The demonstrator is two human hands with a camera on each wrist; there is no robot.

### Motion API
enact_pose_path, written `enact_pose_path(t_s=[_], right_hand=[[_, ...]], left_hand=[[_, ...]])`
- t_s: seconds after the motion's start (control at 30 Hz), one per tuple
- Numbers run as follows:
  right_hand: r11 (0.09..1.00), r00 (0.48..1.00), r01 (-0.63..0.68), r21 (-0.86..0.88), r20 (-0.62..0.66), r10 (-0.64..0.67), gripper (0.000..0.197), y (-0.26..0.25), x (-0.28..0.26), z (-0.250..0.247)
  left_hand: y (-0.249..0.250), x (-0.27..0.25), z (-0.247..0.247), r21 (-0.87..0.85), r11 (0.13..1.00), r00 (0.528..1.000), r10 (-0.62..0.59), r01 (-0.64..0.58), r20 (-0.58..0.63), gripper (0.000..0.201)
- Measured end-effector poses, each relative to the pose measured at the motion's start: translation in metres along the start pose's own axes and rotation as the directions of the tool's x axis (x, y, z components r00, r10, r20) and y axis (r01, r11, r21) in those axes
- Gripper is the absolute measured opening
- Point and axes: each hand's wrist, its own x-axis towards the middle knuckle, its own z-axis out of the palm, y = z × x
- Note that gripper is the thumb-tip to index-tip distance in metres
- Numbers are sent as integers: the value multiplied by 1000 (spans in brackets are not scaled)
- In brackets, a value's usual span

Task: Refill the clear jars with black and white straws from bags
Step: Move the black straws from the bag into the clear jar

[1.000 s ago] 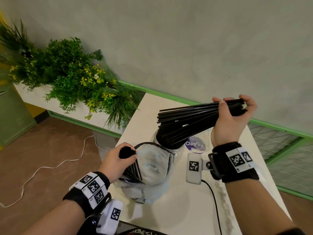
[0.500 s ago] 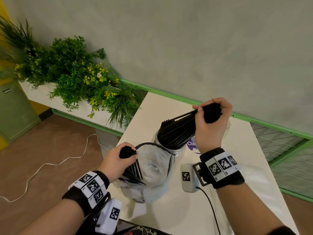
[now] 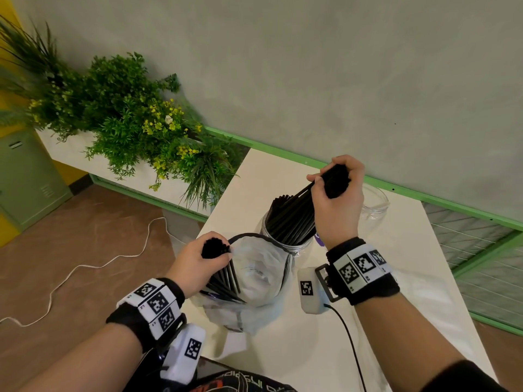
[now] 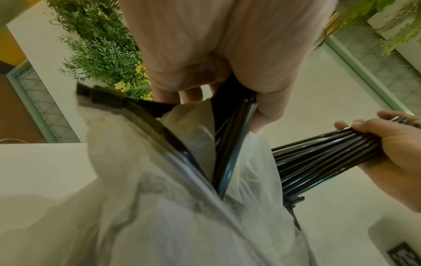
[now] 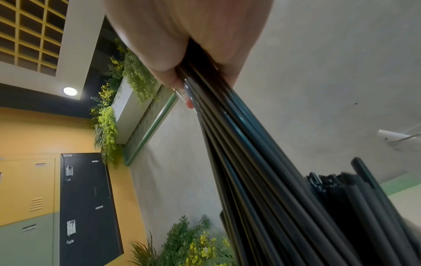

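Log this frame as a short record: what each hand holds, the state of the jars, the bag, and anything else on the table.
left hand: grips a bundle of black straws standing in the bag
right hand: grips a second bundle of black straws, lower ends in the jar
clear jar: upright, holding black straws
second jar: behind the right hand, contents unclear
plastic bag: open, on the white table
white straws: none visible

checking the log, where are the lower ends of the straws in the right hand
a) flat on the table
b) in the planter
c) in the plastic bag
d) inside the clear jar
d: the right hand grips the black straws, whose lower ends sit inside the clear jar.
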Motion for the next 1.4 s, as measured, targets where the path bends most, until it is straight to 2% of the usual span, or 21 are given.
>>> enact_pose_path(t_s=[0.1, 0.27, 0.33, 0.43, 0.5, 0.63, 0.73, 0.8, 0.9, 0.97, 1.03, 1.17, 1.27, 1.33, 1.4], right_hand=[[999, 998, -13, -45, 55, 15, 44, 5, 1, 8], [993, 963, 47, -107, 267, -17, 47, 2, 6, 14], [993, 971, 24, -114, 238, 4, 48, 5, 7, 16], [991, 983, -96, -91, 150, 109, 41, 19, 5, 14], [984, 976, -163, -68, 135, 171, 33, 28, 1, 12], [967, 946, -197, -164, 227, 231, 20, 43, -7, 4], [938, 879, -245, -244, 353, 321, 12, 51, -10, -3], [935, 878, -260, -242, 344, 333, 16, 54, -11, -7], [948, 942, -241, -206, 187, 280, 32, 53, -14, -10], [945, 949, -250, -212, 139, 282, 36, 53, -16, -11], [912, 931, -246, -328, 183, 317, 34, 54, -17, -13], [836, 892, -133, -533, 303, 335, 30, 62, -16, -19], [818, 881, -113, -565, 323, 345, 29, 65, -13, -23], [839, 880, -103, -534, 345, 327, 26, 64, -10, -23], [875, 909, -81, -478, 324, 262, 29, 61, -7, -22]], left_hand=[[0, -1, 0, 10, 1000, 1000, -7, 7, 1, 12], [-2, -3, -2, 21, 1000, 1000, -13, 13, 2, 12], [-3, -3, -2, 21, 1000, 1000, -20, 20, -5, 14], [-4, -4, -2, 15, 1000, 1000, -24, 24, 5, 19], [-4, -4, -2, 14, 1000, 1000, -21, 21, 10, 20], [-3, -4, -2, 13, 1000, 1000, -21, 20, 21, 13], [-3, -3, -2, 20, 1000, 1000, -12, 12, 27, 13], [-4, -2, -2, 23, 1000, 1000, -14, 14, 27, 13], [-6, -1, -3, 21, 1000, 999, -22, 22, 31, 12], [-7, -1, -4, 20, 1000, 999, -19, 18, 33, 12], [-7, 0, -4, 14, 1000, 999, -19, 19, 33, 12], [-7, 0, -4, 8, 1000, 999, -22, 22, 24, 13], [-8, 1, -5, 13, 1000, 999, -24, 23, 30, 12], [-9, 1, -5, 12, 1000, 999, -18, 18, 31, 11], [-10, 2, -5, 11, 1000, 999, -18, 17, 32, 11]])
